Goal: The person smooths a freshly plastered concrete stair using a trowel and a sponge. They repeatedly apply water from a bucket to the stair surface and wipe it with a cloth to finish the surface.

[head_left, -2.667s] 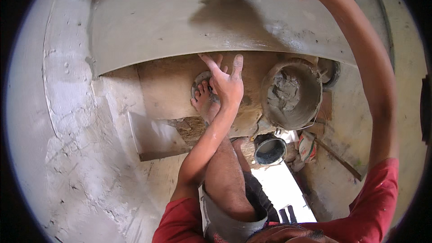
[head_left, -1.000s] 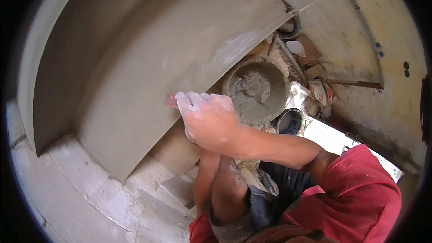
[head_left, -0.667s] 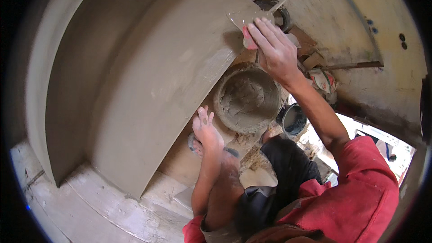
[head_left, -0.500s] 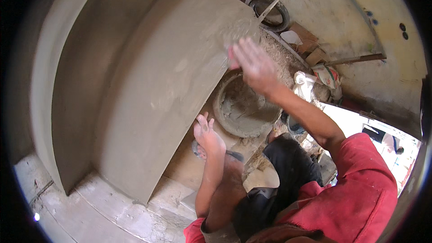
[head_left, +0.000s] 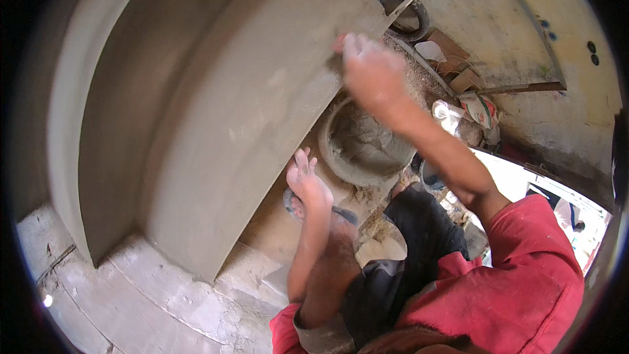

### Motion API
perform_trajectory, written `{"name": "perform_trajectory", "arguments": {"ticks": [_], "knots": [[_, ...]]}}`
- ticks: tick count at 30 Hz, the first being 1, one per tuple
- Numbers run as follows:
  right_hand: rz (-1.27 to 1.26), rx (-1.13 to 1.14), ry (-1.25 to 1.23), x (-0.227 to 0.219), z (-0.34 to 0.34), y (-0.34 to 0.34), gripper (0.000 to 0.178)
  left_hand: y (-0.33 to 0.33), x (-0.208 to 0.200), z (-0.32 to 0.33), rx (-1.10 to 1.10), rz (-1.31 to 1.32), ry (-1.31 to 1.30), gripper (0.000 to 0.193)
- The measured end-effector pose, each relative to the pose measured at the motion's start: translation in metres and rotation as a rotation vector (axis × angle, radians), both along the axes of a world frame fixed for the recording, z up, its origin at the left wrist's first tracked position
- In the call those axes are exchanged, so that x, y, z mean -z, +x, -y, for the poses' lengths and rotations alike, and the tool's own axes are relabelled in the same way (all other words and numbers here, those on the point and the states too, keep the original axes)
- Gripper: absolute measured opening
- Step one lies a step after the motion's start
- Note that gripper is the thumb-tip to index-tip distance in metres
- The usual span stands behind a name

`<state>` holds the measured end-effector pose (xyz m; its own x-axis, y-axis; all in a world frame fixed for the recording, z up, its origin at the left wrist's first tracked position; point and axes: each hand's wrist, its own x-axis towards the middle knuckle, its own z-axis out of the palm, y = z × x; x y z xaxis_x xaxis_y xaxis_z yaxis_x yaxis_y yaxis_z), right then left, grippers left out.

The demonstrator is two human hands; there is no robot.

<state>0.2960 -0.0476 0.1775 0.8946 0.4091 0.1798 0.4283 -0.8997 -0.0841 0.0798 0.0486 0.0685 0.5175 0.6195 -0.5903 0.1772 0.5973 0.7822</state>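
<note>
The wet slab (head_left: 249, 111) is being touched at its 3 o'clock edge by the right hand (head_left: 370, 75). The slab's long side is running from 1 o'clock to 7 o'clock. The blurred fingers cannot be read. The left hand (head_left: 306, 183) is being held open, empty, at 6 o'clock, beside the mortar pan (head_left: 363, 147).

Since half a second ago the right hand (head_left: 370, 75) has stayed pressed flat on the wet plastered wall (head_left: 262, 111) but slid a little along its edge, above the mortar pan (head_left: 367, 151), while the left hand (head_left: 306, 180), fingers spread, has barely shifted by the knee.
</note>
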Motion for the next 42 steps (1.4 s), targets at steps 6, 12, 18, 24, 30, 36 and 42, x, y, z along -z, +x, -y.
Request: {"name": "perform_trajectory", "arguments": {"ticks": [6, 12, 18, 24, 30, 36, 42], "knots": [[-0.287, -0.369, 0.06, -0.03, -0.045, -0.116, 0.039, 0.013, -0.005, -0.003, 0.562, -0.071, 1.112, 0.046], [0.196, -0.251, 0.221, -0.026, 0.003, -0.037, 0.029, -0.005, 0.007, -0.003, -0.076, -0.021, -0.019, 0.048], [0.064, -0.371, 0.159, 0.008, 0.013, -0.082, 0.039, 0.0, 0.008, -0.002, -0.089, 0.022, -0.029, 0.045], [0.108, -0.368, 0.43, -0.03, 0.037, -0.067, 0.036, -0.007, 0.0, -0.013, 0.005, -0.07, -0.054, 0.042], [0.111, -0.109, 0.017, -0.008, 0.031, 0.054, 0.022, -0.04, -0.017, -0.033, -0.309, -0.004, -0.267, 0.043], [-0.004, -0.313, 0.125, 0.023, -0.024, -0.013, 0.019, -0.097, -0.033, -0.077, -0.445, 0.118, -0.387, 0.049], [0.038, -0.579, 0.361, 0.025, -0.095, -0.139, 0.016, -0.135, -0.034, -0.082, -0.446, 0.08, -0.286, 0.045]]}}
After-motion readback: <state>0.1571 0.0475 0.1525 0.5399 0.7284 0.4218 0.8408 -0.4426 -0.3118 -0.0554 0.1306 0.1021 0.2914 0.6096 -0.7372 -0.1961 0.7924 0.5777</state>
